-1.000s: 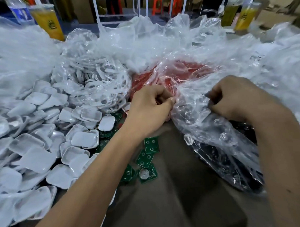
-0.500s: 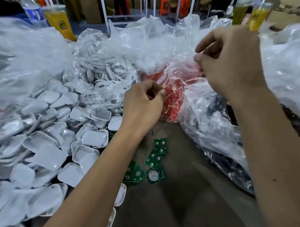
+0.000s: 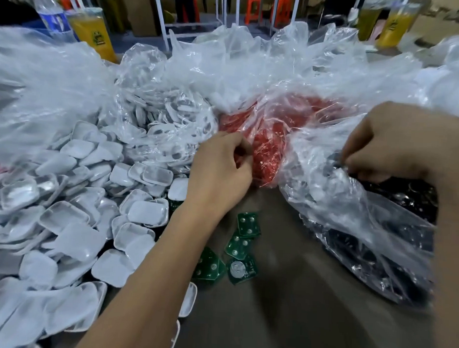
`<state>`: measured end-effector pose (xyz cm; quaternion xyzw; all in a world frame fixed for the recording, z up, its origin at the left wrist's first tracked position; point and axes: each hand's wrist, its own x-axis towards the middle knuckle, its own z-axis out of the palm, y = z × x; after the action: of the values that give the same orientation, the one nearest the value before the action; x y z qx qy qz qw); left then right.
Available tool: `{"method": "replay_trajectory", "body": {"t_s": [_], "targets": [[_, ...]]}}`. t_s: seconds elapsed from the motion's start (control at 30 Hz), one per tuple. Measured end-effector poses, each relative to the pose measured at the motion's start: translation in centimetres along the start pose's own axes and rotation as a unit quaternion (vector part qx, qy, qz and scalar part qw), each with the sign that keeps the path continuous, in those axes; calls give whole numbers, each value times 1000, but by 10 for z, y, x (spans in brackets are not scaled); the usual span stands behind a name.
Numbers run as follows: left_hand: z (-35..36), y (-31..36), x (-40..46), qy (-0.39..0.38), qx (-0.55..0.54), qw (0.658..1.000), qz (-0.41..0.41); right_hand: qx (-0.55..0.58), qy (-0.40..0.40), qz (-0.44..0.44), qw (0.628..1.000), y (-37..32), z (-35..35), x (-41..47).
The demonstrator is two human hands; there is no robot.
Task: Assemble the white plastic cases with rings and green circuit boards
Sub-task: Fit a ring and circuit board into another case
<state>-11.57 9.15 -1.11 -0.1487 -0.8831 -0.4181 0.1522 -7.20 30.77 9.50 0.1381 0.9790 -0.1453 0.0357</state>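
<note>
Nearest to us, two bare forearms reach forward over a brown table (image 3: 284,293). Between them a few green circuit boards (image 3: 242,246) lie loose on the tabletop, one carrying a round silver disc. To the left, a large heap of white plastic cases (image 3: 73,220) covers the table, shallow rounded-square shells, some facing up and some down. Farther in, our left hand (image 3: 220,171) has its fingers curled, pinching the clear film of a bag of red parts (image 3: 274,139). Our right hand (image 3: 388,143) has its fingers curled too, gripping the crumpled edge of a clear plastic bag (image 3: 352,204) that lies over dark, shiny parts on the right. Behind the left hand, another clear bag holds white rings (image 3: 170,125). More crumpled clear plastic piles up beyond. At the far edge stand a cup of yellow drink (image 3: 93,31) and a water bottle (image 3: 52,14) on the left.
</note>
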Motion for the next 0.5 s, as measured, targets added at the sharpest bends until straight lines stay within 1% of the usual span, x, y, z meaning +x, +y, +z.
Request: {"method": "replay_trajectory", "body": {"t_s": [0.03,0.07,0.13,0.23,0.3,0.37,0.4,0.43,0.5], "targets": [[2,0,-1,-15,19,1000,12,-34,-42,-4,998,-1,5,0],[3,1,-1,-25,38,999,25,-58,-62,-12,996,-3,11,0],[2,2,-1,-28,38,998,34,-79,-60,-28,995,-6,22,2],[-13,-3,4,-20,27,999,-2,-81,-58,-32,995,-2,27,8],[-27,-11,9,-42,32,998,-18,-69,-74,-25,995,1,27,11],[-38,-16,9,-73,24,997,-18,-71,-63,-29,995,1,27,10],[-41,-17,9,-74,20,997,-14,-65,-52,-32,996,1,27,10],[-43,-18,9,-60,23,998,-5,-53,-46,-32,997,1,26,9],[-44,-16,10,0,39,999,13,-19,-29,-25,999,3,20,7]]}}
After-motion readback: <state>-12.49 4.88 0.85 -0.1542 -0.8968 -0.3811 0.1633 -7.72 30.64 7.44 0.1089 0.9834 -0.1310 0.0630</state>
